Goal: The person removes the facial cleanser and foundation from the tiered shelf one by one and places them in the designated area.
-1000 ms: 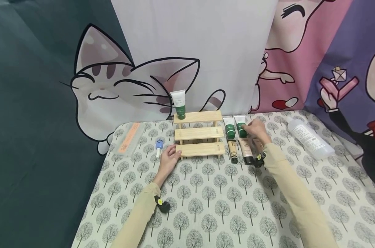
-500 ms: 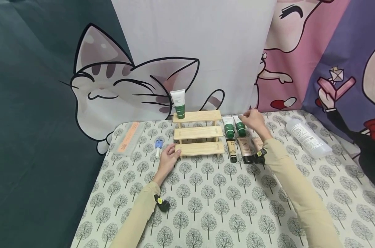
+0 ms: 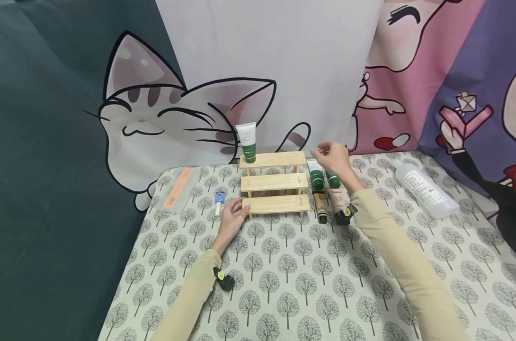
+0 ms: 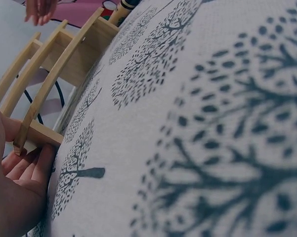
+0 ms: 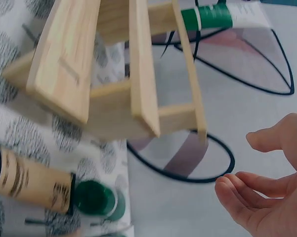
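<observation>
A three-tier wooden stand (image 3: 274,181) rests on the tree-print cloth. My left hand (image 3: 231,220) grips the left end of its lowest tier; in the left wrist view the thumb and fingers of that hand (image 4: 22,182) close around the wood. On the top tier's left end a green-and-white tube (image 3: 247,143) stands upright. My right hand (image 3: 333,158) hovers right of the stand, thumb and fingers apart with nothing between them. Beneath it lie two more green-and-white tubes, the left one (image 3: 315,176) and the partly hidden right one (image 3: 333,180).
Nearer than these lie a tan tube (image 3: 320,206) and a pinkish BB tube (image 3: 337,198), partly covered by the wrist. A clear bottle (image 3: 426,190) lies far right. Left of the stand are a small blue-and-white item (image 3: 219,201) and a clear flat pack (image 3: 177,192). A printed curtain (image 3: 279,61) hangs behind.
My right hand has lifted off the right green-and-white tube and moved left and up toward the stand, holding nothing. My left hand keeps its grip; the tubes stay put.
</observation>
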Available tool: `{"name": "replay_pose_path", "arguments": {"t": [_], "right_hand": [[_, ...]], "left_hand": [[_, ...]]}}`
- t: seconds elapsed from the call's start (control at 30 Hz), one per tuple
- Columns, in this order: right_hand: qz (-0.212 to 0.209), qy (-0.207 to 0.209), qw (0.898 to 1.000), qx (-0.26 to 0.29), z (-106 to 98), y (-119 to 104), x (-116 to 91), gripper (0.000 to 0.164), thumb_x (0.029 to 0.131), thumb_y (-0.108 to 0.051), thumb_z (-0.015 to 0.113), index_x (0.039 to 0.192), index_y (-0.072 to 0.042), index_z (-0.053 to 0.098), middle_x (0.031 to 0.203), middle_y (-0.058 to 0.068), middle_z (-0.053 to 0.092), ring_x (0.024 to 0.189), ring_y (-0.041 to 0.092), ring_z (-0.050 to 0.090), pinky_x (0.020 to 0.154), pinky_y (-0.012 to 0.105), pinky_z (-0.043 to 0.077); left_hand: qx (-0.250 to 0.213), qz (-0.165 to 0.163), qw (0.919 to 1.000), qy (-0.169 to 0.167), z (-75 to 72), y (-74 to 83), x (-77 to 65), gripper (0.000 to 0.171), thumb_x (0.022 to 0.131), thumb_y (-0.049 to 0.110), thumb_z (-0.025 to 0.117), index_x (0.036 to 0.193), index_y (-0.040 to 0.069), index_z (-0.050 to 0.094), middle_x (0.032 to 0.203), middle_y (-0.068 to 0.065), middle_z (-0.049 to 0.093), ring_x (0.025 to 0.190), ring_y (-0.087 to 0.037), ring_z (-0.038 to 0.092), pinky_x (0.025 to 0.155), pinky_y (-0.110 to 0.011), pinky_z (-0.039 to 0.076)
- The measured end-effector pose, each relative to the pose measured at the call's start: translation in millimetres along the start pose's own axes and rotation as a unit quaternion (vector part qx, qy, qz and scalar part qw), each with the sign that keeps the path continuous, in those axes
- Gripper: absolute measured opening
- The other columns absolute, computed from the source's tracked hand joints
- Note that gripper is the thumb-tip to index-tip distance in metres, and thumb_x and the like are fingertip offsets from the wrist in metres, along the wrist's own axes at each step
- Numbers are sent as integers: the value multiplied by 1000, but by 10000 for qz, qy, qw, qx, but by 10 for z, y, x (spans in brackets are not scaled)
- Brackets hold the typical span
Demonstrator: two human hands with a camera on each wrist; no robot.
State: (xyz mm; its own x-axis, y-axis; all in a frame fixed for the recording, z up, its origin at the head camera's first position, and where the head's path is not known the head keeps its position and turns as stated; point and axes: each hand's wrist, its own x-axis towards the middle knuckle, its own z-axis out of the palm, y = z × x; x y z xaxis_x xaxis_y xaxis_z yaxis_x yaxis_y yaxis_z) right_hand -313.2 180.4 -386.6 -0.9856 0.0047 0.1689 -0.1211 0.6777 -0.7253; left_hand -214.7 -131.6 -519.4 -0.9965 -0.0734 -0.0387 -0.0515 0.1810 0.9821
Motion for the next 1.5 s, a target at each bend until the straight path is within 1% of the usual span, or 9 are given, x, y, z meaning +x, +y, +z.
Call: {"name": "replay_pose_path", "arguments": {"t": [0.17,0.3,0.53,0.73,0.9,1.17,1.37,1.43,1.5], "right_hand": [[-155,-73,9992,360,81,-176,5,47,97,-26,66,129,8,60,121,27,68,111,39,66,101,49,55],[-225,-172,9973,681,188,-305,32,46,96,-21,67,129,9,59,122,27,67,111,39,66,101,47,57],[-368,-228,9938,1023,490,-510,95,45,95,-22,70,129,6,60,122,23,68,111,35,67,100,42,58],[-355,-374,9905,1276,709,-671,124,46,94,-26,72,129,1,61,122,19,69,112,31,66,100,39,58],[-338,-463,9872,1485,853,-761,136,46,93,-24,74,129,1,61,122,19,69,112,31,66,100,39,58],[-300,-592,9796,1895,1078,-842,128,53,91,-21,76,135,1,56,130,19,66,119,32,64,105,39,55],[-380,-553,9754,2099,1215,-929,128,57,88,-19,79,135,2,55,131,20,65,120,34,64,107,39,54],[-440,-524,9744,2140,1263,-951,132,55,88,-16,79,134,2,55,129,21,66,118,34,65,106,38,55],[-545,-420,9736,2175,1315,-963,138,51,88,-13,79,132,3,56,126,22,67,114,33,67,103,37,57]], "left_hand": [[-76,-54,10000,-26,-5,5,1,49,97,12,67,142,2,52,134,-25,64,123,-39,65,107,-39,54],[-100,-58,9999,-48,0,-6,10,49,97,12,67,142,1,52,134,-25,63,123,-39,64,107,-39,54],[-26,13,10000,6,-1,-21,15,48,97,13,66,141,1,53,133,-25,64,122,-39,65,106,-40,55],[-53,-87,9999,-34,0,-42,27,49,98,14,66,143,2,51,136,-25,62,125,-39,63,109,-40,52],[-91,-114,9999,-44,1,-43,32,49,98,13,66,143,2,51,136,-25,62,125,-39,63,110,-40,52],[-80,-114,9999,-34,2,15,5,49,97,11,66,143,2,51,135,-24,63,124,-38,64,107,-38,54],[-120,-119,9998,-52,-3,26,6,50,97,12,66,144,2,50,137,-25,61,125,-39,63,108,-39,53],[-111,-132,9998,-92,-9,70,-17,51,98,12,65,145,1,49,139,-26,60,126,-40,62,110,-40,52],[-94,-134,9998,-106,-6,70,-22,52,98,12,65,146,0,48,139,-26,59,127,-40,61,110,-41,51]]}}
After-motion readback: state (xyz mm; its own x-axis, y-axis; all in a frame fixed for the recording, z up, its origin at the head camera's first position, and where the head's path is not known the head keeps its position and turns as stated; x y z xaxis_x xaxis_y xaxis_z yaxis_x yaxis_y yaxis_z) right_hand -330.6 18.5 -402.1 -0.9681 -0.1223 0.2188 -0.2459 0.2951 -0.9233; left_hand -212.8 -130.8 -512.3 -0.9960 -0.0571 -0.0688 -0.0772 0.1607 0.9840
